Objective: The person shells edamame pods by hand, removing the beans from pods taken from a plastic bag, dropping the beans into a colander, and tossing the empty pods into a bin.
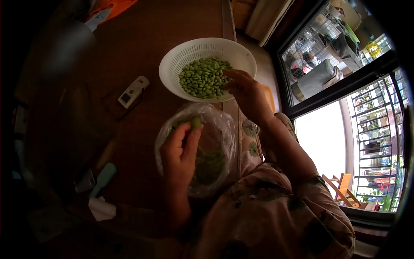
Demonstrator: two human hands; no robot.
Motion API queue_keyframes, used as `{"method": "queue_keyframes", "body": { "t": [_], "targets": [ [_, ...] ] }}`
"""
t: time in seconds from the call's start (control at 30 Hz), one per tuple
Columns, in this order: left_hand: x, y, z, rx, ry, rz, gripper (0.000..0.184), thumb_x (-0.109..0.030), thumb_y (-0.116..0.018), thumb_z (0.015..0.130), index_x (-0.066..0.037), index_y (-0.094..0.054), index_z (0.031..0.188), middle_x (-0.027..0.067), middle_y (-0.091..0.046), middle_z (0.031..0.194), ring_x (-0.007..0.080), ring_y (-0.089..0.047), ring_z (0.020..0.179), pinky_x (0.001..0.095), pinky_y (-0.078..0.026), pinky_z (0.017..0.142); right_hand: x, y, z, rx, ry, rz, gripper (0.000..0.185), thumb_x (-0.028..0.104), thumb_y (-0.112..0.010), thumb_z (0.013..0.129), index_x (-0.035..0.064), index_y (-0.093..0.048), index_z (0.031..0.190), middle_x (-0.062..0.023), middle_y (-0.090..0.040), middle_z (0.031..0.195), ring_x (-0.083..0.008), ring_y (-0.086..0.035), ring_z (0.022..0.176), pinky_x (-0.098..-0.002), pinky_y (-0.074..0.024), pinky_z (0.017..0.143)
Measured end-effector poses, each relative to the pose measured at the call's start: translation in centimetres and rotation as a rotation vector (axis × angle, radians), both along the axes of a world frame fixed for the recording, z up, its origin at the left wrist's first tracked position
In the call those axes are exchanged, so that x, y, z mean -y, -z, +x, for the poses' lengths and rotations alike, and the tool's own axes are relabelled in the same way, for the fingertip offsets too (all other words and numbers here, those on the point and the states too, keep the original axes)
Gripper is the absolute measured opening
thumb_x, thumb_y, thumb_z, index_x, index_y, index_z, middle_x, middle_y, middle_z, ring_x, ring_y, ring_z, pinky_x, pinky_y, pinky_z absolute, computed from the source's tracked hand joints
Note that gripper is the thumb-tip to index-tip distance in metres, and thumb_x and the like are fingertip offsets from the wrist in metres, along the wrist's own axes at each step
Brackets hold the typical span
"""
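My left hand (177,149) is closed, pinching a green bean pod (196,122) between thumb and fingers above a clear plastic bag (228,138). More green pods (209,166) show dimly inside the bag. A white colander (172,58) stands beyond it, with a heap of shelled green beans (200,77) in the bottom. Over the colander's near right side hovers my right hand (246,88), its fingers bent but apart, and I see nothing held in it.
On the brown table (129,47) lie a white remote control (133,92), a teal-handled object (103,177) and a crumpled white piece (102,209). Something orange (114,7) sits at the far left. A dark-framed glass door (327,90) is at the right.
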State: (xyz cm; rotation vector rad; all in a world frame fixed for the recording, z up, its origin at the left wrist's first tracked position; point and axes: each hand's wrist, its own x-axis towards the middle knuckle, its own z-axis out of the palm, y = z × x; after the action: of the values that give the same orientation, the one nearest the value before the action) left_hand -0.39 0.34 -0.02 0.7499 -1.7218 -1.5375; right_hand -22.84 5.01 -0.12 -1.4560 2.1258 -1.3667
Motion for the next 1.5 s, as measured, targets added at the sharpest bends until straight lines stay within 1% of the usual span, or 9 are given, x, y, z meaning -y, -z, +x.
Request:
{"method": "queue_keyframes", "body": {
  "t": [0.1, 0.27, 0.47, 0.83, 0.97, 1.03, 1.13, 1.37, 1.5],
  "targets": [
    [0.0, 0.2, 0.0, -0.044, 0.018, 0.029, 0.020, -0.012, -0.057, 0.096, 0.002, -0.063, 0.109, 0.0040, -0.066, 0.096, 0.0087, -0.057, 0.085, 0.0220, -0.045, 0.076, 0.1, 0.6, -0.3, -0.045, 0.057, -0.065, 0.031, -0.001, -0.055, 0.091, 0.0009, -0.061, 0.121, -0.0116, -0.060, 0.118, -0.0156, -0.063, 0.093, -0.0275, -0.0510, 0.082],
    [0.5, 0.8, 0.4, 0.018, 0.106, 0.083, 0.026, -0.018, -0.054, 0.098, 0.000, -0.061, 0.117, -0.0037, -0.057, 0.085, 0.0051, -0.048, 0.077, 0.0207, -0.040, 0.070, -2.2, -0.8, 3.9, 0.597, -0.317, 0.013, 0.027, 0.013, -0.058, 0.095, -0.0008, -0.061, 0.118, -0.0064, -0.065, 0.104, -0.0116, -0.060, 0.091, -0.0266, -0.0494, 0.080],
    [0.1, 0.5, 0.2, -0.041, 0.128, 0.131, 0.023, -0.015, -0.054, 0.098, 0.000, -0.062, 0.114, -0.0046, -0.052, 0.078, 0.0041, -0.043, 0.070, 0.0211, -0.038, 0.064, -2.6, 0.0, 7.4, 0.723, -0.334, 0.023, 0.019, 0.007, -0.059, 0.094, -0.0009, -0.062, 0.111, -0.0023, -0.063, 0.100, -0.0090, -0.058, 0.093, -0.0246, -0.0484, 0.080],
    [0.5, 0.1, 0.1, 0.134, 0.035, -0.342, 0.013, -0.009, -0.057, 0.092, 0.000, -0.061, 0.100, 0.0167, -0.065, 0.083, 0.0263, -0.063, 0.071, 0.0348, -0.048, 0.064, -2.6, -1.0, 8.2, 0.871, -0.296, -0.031, 0.012, 0.013, -0.059, 0.095, 0.0005, -0.060, 0.098, 0.0014, -0.055, 0.073, -0.0036, -0.049, 0.060, -0.0189, -0.0386, 0.051],
    [0.3, 0.6, -0.2, 0.140, 0.028, -0.337, 0.011, -0.008, -0.055, 0.093, 0.000, -0.060, 0.098, 0.0178, -0.064, 0.081, 0.0289, -0.063, 0.070, 0.0365, -0.047, 0.063, -2.7, -1.2, 7.9, 0.956, -0.355, -0.013, 0.011, 0.010, -0.057, 0.096, 0.0007, -0.060, 0.100, 0.0013, -0.057, 0.076, -0.0044, -0.050, 0.063, -0.0195, -0.0396, 0.055],
    [-0.1, 0.4, -0.5, 0.067, -0.004, -0.290, 0.013, -0.011, -0.054, 0.095, 0.000, -0.060, 0.099, 0.0160, -0.063, 0.078, 0.0264, -0.061, 0.069, 0.0358, -0.047, 0.063, -2.9, -1.4, 7.7, 1.041, -0.392, 0.003, 0.011, 0.007, -0.056, 0.095, 0.0004, -0.060, 0.102, 0.0011, -0.060, 0.083, -0.0060, -0.055, 0.073, -0.0211, -0.0449, 0.066],
    [-0.3, 0.6, 0.0, 0.034, 0.018, -0.070, 0.019, -0.015, -0.051, 0.098, 0.000, -0.061, 0.101, 0.0117, -0.062, 0.076, 0.0203, -0.060, 0.069, 0.0331, -0.046, 0.063, -2.7, -1.1, 8.3, 1.065, -0.391, -0.088, 0.012, 0.011, -0.056, 0.096, 0.0008, -0.060, 0.100, 0.0011, -0.057, 0.075, -0.0033, -0.047, 0.059, -0.0178, -0.0347, 0.050],
    [-0.6, 0.0, 0.0, -0.089, 0.025, 0.309, 0.029, -0.022, -0.046, 0.101, 0.001, -0.063, 0.107, 0.0020, -0.063, 0.085, 0.0102, -0.057, 0.077, 0.0245, -0.047, 0.069, -2.4, -1.1, 8.6, 1.050, -0.349, -0.071, 0.012, 0.010, -0.058, 0.095, 0.0006, -0.061, 0.102, 0.0002, -0.061, 0.079, -0.0027, -0.048, 0.060, -0.0170, -0.0350, 0.051],
    [-0.5, 0.0, -0.4, -0.237, 0.039, 0.478, 0.028, -0.028, -0.050, 0.099, -0.002, -0.062, 0.097, -0.0038, -0.050, 0.071, 0.0038, -0.035, 0.057, 0.0204, -0.028, 0.052, -2.5, -1.2, 8.5, 1.037, -0.358, -0.049, 0.013, 0.011, -0.058, 0.095, 0.0003, -0.061, 0.104, -0.0004, -0.062, 0.079, -0.0025, -0.048, 0.061, -0.0167, -0.0354, 0.051]
  ]
}}
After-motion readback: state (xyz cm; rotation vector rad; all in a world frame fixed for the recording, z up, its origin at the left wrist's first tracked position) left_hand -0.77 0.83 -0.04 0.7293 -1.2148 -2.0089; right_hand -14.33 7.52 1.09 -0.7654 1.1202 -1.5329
